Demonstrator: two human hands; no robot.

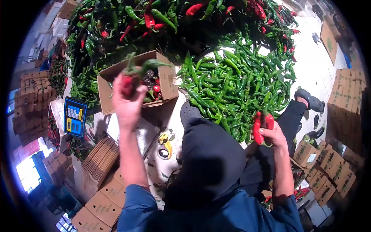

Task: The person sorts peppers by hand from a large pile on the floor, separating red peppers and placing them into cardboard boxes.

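Red chilies [256,128] are pinched by fingers of the right hand [276,137], mixed peppers [128,84] by the left hand [128,106] over a cardboard box [168,82]; light pressure is advised against bruising.

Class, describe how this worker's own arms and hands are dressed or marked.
The left sleeve and right sleeve are plain blue cloth, ending around the elbows, with the forearms bare below. The left hand and right hand are ungloved. No watch or bracelet shows at either wrist.

Pepper heap [239,83] right of carton [169,82]
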